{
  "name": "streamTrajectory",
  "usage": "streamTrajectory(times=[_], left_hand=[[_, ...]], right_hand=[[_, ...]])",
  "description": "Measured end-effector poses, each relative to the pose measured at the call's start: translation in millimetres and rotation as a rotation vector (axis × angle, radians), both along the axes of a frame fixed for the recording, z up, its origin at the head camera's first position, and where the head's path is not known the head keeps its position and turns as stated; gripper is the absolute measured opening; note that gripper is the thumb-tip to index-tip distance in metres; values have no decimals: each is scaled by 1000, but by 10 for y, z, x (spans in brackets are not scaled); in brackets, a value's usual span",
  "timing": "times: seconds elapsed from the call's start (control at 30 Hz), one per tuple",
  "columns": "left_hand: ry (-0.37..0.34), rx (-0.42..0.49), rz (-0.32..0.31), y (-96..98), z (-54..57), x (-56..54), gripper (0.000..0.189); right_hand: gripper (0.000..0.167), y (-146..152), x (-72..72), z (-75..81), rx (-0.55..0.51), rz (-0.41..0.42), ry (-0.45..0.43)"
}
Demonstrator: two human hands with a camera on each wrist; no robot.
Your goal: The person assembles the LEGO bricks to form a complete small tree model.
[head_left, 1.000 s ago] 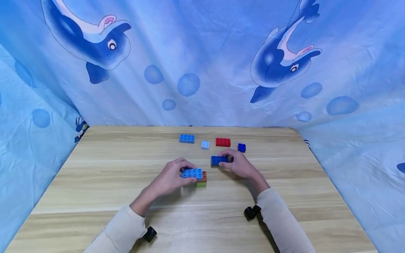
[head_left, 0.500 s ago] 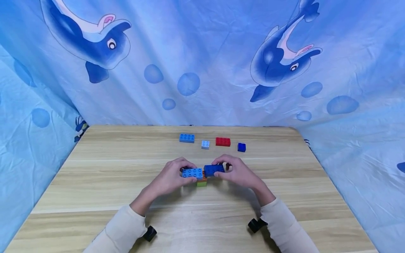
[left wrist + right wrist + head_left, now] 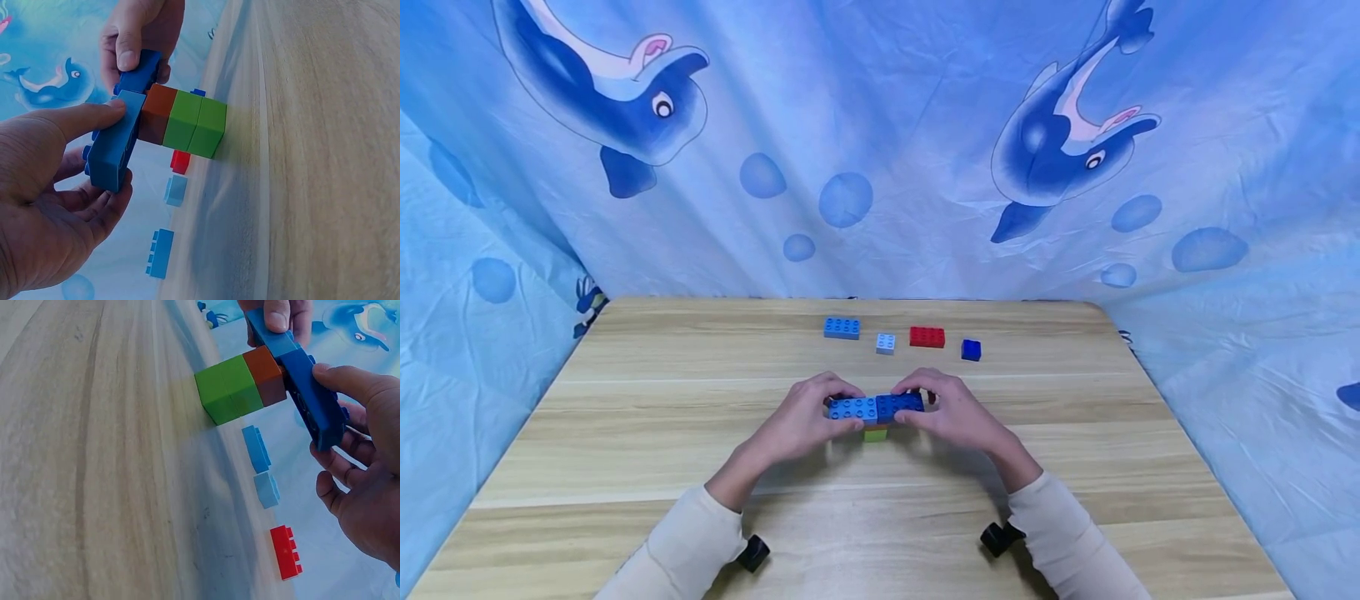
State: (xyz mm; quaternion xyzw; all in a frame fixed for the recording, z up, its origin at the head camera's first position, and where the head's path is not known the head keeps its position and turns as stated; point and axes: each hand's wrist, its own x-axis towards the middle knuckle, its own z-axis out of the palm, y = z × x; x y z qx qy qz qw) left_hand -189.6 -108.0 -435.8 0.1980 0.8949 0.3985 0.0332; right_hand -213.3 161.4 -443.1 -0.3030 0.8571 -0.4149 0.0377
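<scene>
My left hand pinches a blue eight-stud toy brick between thumb and fingers. My right hand grips a dark blue brick likewise, end to end with the first. Both lie across the top of a small upright stack, sticking out on either side. An orange-brown brick is directly under them, above green bricks that stand on the table. The wrist views show the undersides of the overhanging ends; whether the dark blue brick is fully seated I cannot tell.
Behind the hands on the wooden table lie a blue brick, a small light blue brick, a red brick and a small dark blue brick. A dolphin-print curtain hangs at the table's back edge.
The right hand has brought the dark blue brick left and toward the person, onto the stack against the blue brick. The left hand has kept its grip in place.
</scene>
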Motion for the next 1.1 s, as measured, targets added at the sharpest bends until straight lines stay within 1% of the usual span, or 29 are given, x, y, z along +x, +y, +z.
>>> streamTrajectory(times=[0.23, 0.4, 0.53, 0.67, 0.8, 0.9, 1.0, 1.1], left_hand=[[5, -1, -1, -24, 6, 4, 30], [6, 2, 7, -41, 14, 15, 29], [13, 2, 9, -58, 18, 15, 29], [17, -2, 13, -79, 37, 15, 31], [0, -4, -4, -158, 37, 9, 35], [-13, 9, -1, -253, 27, 1, 35], [-17, 24, 3, -311, 29, -8, 32], [-12, 25, -11, -326, 36, -17, 32]], right_hand=[[28, -52, -14, -20, -9, 12, 8], [26, -95, -15, -19, 4, 21, 7], [25, -132, -28, -4, 19, 26, 22], [24, -158, -34, 19, 38, 19, 14], [25, -168, -35, 18, 43, 7, 3], [28, -157, -38, 34, 43, 12, -6], [31, -97, -88, 46, 45, 26, -41], [35, 18, -228, 53, 18, 5, -86]])
